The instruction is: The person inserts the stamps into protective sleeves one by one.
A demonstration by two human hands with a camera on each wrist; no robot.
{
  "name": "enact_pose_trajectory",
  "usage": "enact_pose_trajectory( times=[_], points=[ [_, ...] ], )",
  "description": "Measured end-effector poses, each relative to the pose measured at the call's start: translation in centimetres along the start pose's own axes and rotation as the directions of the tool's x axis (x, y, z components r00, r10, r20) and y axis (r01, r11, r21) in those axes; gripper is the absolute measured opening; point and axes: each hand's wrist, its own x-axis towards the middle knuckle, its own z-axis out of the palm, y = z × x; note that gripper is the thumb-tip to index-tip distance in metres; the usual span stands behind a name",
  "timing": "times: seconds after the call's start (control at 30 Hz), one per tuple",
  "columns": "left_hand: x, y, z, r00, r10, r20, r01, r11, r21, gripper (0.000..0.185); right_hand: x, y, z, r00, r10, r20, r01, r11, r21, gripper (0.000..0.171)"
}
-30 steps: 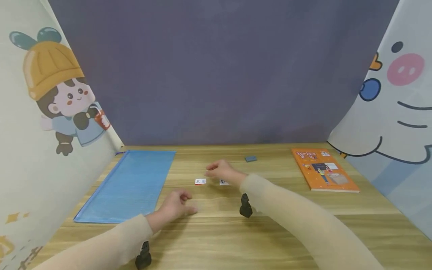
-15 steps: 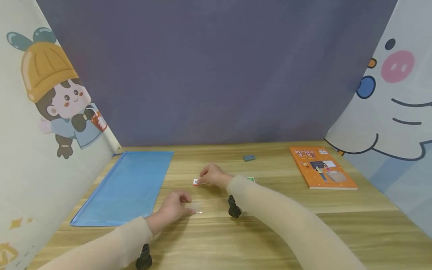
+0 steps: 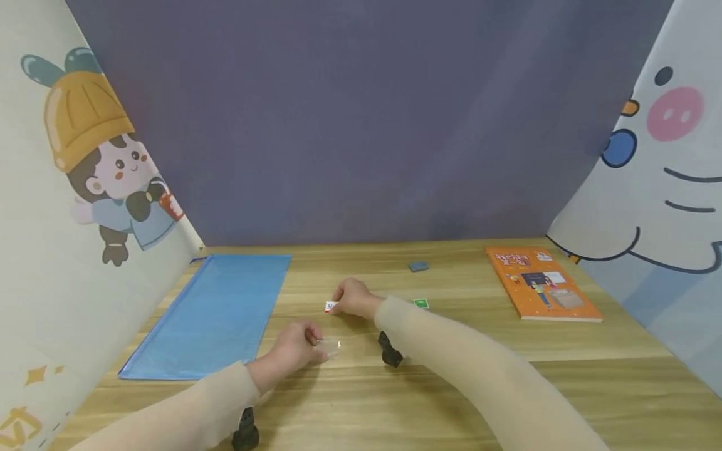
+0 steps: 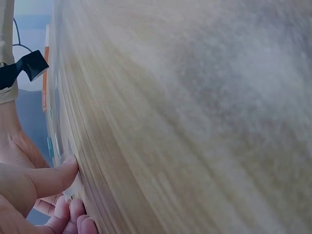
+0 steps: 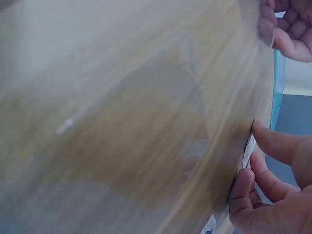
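Note:
My right hand (image 3: 355, 297) is at the middle of the table and pinches a small white card (image 3: 330, 307) with a red edge by its sides. Thumb and fingertips sit on opposite edges of the card (image 5: 249, 148) in the right wrist view, close over the wood. Nearer to me, my left hand (image 3: 298, 344) holds a thin, clear plastic piece (image 3: 329, 346) between thumb and curled fingers; it catches the light at its far corner. A second card (image 5: 208, 225) with blue print shows low in the right wrist view; in the head view the right hand hides it.
A card with a green picture (image 3: 420, 304) lies right of the right hand. Behind it is a small grey-blue block (image 3: 418, 267). A blue mesh pouch (image 3: 214, 313) lies at the left, an orange book (image 3: 544, 285) at the right. A dark cloth (image 3: 361, 125) hangs behind.
My right hand has come down leftward onto the white card and now pinches it. Its sleeve has uncovered the green card. The left hand stays put; its clear plastic has tilted into plainer view.

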Motion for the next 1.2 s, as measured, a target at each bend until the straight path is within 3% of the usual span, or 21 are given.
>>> enact_pose_trajectory(
  times=[0.23,0.37,0.53,0.67,0.97,1.2],
  points=[
    [0.1,0.0,0.2,1.0,0.004,0.029,-0.002,0.997,-0.074,0.032,0.2,0.1,-0.1,1.0,-0.007,0.013,0.007,0.999,-0.051,0.02],
    [0.4,-0.3,0.1,0.999,0.031,0.037,-0.027,0.994,-0.11,0.022,0.5,0.3,-0.1,1.0,-0.018,-0.005,0.018,0.999,-0.044,0.02],
    [0.6,-0.4,-0.1,0.998,0.029,0.056,-0.023,0.994,-0.106,0.007,0.7,0.6,0.0,0.999,0.034,-0.003,-0.034,0.997,0.064,0.02],
    [0.6,-0.3,-0.4,0.997,-0.022,0.079,0.031,0.993,-0.113,0.005,0.7,0.9,0.0,0.997,0.074,0.007,-0.074,0.986,0.149,0.021],
    [0.8,-0.3,-0.7,0.994,-0.082,0.069,0.096,0.969,-0.23,0.015,0.0,0.7,-0.5,0.992,0.116,0.05,-0.127,0.912,0.39,0.027],
    [1.5,0.1,-1.3,0.995,-0.088,0.037,0.095,0.941,-0.326,0.014,-0.9,-0.3,-1.9,0.993,0.115,0.03,-0.116,0.88,0.461,0.025]
  ],
)
